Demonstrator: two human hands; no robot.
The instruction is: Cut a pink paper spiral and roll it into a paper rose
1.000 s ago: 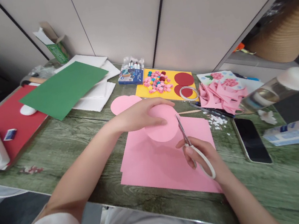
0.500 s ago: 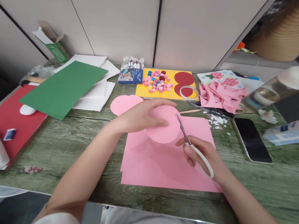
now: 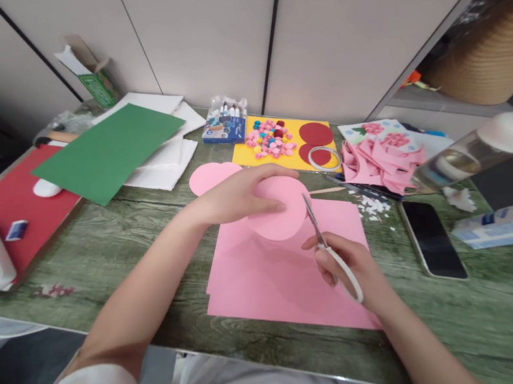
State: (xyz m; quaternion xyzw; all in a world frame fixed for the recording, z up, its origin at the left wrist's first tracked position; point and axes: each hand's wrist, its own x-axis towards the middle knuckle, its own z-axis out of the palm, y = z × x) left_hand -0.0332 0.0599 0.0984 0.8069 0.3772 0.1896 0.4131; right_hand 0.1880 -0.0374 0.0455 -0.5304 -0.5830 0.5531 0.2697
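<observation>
At centre, my left hand (image 3: 254,193) pinches a smooth pink paper disc (image 3: 281,209); my right hand (image 3: 347,262) grips slim metal scissors (image 3: 315,225).

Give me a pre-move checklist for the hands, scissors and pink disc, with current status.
1. Left hand grips the pink disc: ok, thumb on top.
2. Right hand holds the scissors by the handle: ok.
3. Blades at the disc: ok, tips at its right edge.
4. Left thumb away from the blades: ok, a visible gap between them.
5. Disc raised off the pink sheets: looks ok, judging by the shadow below it.
6. Table free of scraps: not ok, white scraps lie left of the phone.
</observation>
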